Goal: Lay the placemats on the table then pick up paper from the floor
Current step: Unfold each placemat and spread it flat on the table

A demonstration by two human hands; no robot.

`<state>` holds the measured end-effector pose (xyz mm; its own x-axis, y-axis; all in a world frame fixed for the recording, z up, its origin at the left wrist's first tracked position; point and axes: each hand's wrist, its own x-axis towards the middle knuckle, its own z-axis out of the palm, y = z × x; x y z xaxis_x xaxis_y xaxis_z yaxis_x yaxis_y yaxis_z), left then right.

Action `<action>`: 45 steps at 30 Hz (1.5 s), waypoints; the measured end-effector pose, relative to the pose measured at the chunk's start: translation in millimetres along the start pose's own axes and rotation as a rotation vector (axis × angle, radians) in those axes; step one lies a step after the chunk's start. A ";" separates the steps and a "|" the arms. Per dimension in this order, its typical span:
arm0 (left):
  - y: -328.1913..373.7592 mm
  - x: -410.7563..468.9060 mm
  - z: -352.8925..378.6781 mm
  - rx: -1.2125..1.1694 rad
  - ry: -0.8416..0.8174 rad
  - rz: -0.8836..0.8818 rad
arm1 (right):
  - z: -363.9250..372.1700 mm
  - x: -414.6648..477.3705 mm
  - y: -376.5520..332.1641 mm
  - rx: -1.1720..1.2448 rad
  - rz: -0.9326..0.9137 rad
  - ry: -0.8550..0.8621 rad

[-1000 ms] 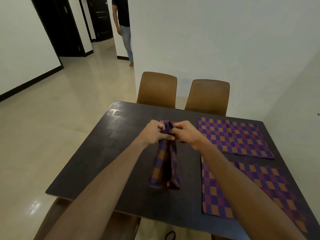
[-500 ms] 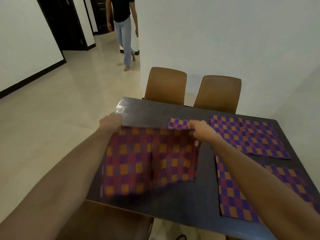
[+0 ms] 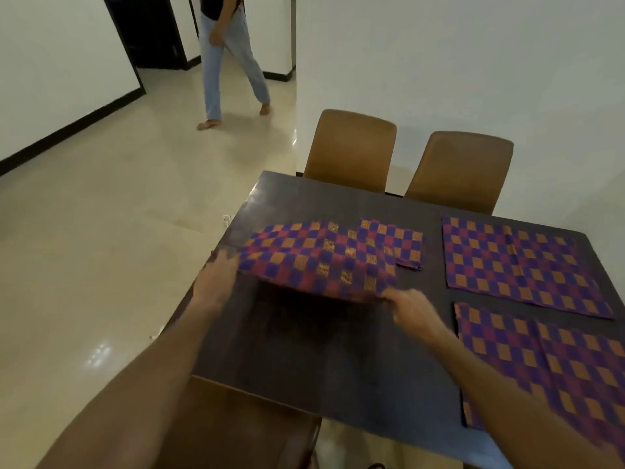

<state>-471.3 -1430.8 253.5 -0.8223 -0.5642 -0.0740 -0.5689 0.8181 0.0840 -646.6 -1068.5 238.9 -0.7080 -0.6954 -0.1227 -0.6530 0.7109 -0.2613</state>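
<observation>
Both hands held one open placemat [image 3: 318, 262] over the left half of the table [image 3: 304, 353]. The left hand [image 3: 216, 282] pinched its near left corner and the right hand [image 3: 411, 308] pinched its near right corner, fingers closed on the cloth. The near edge was lifted off the wood, with a dark shadow under it, while the far edge seemed to lie on the table.

The left corner was right at the table's left edge. In my judgement, if the mat was put down as it was, this corner could hang over the edge and the mat could slide off. Its far right part also covered a folded mat [image 3: 407, 248] that lay on the table. Laying it there would leave a bump, or would drag the folded piece along.

Two mats were already flat on the right side, a far one [image 3: 517, 262] and a near one [image 3: 548, 363], so there was not much free room that way. Two brown chairs [image 3: 351, 147] stood behind the table. On the floor, small white paper scraps [image 3: 227, 219] lay just beside the table's far left corner, not yet picked up. Another person [image 3: 233, 59] was walking on the floor farther away and could get in the way later.
</observation>
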 end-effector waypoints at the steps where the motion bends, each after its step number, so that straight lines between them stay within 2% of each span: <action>1: -3.9 -13.9 21.4 0.002 -0.085 -0.013 | 21.7 -9.2 -0.1 0.046 0.020 -0.064; 5: -9.4 -54.1 82.6 -0.010 -0.406 -0.109 | 88.0 -29.4 -7.5 0.033 0.097 -0.521; 6: -9.3 -59.4 91.9 0.014 -0.442 -0.142 | 96.0 -31.1 -12.0 0.038 0.106 -0.595; 7: -7.9 -64.1 98.9 0.059 -0.446 -0.158 | 103.6 -32.1 -15.4 0.067 0.119 -0.601; 9: -2.4 -65.6 113.2 0.125 -0.373 -0.105 | 110.1 -25.5 -22.6 0.130 0.154 -0.457; 11: 13.7 -61.6 123.8 0.062 -0.359 0.054 | 112.8 -12.7 -34.5 0.136 0.144 -0.326; 13: 36.9 -52.2 134.5 0.013 -0.401 0.210 | 123.1 1.9 -52.2 0.129 0.113 -0.291; 15: 55.2 -44.2 145.9 0.008 -0.484 0.258 | 142.4 11.2 -67.1 0.114 0.083 -0.358; 17: 56.5 -38.1 160.7 -0.003 -0.598 0.192 | 166.4 11.6 -70.7 0.081 0.080 -0.444; 21: 27.6 -53.1 172.1 -0.040 -0.637 -0.045 | 178.6 -0.4 -37.9 -0.041 0.024 -0.365; 26: 25.2 -56.6 166.6 -0.050 -0.699 -0.119 | 173.5 3.7 -29.6 -0.055 -0.017 -0.388; 27: 29.0 -55.4 164.4 -0.043 -0.668 -0.118 | 172.5 4.8 -31.8 -0.037 -0.019 -0.376; 29: 33.3 -53.7 164.2 -0.010 -0.495 -0.064 | 172.5 5.1 -32.5 0.029 0.033 -0.301; 30: 33.3 -50.8 164.6 0.005 -0.408 -0.012 | 172.8 5.1 -30.7 0.069 0.099 -0.242; 32: 30.9 -36.6 166.7 0.004 -0.347 0.082 | 173.2 6.8 -23.8 0.096 0.219 -0.149; 34: 25.9 -19.8 171.7 -0.037 -0.361 0.093 | 175.7 8.9 -17.1 0.070 0.242 -0.152; 39: 3.2 -1.6 185.8 -0.063 -0.458 0.031 | 183.1 14.5 -7.1 -0.010 0.168 -0.217; 45: 0.0 -4.1 185.1 -0.056 -0.461 0.022 | 183.4 13.3 -8.6 -0.037 0.163 -0.226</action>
<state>-465.5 -1407.9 69.9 -0.7495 -0.4281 -0.5050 -0.5619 0.8147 0.1433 -601.1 -1103.1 63.9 -0.7293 -0.5746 -0.3714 -0.5478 0.8156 -0.1862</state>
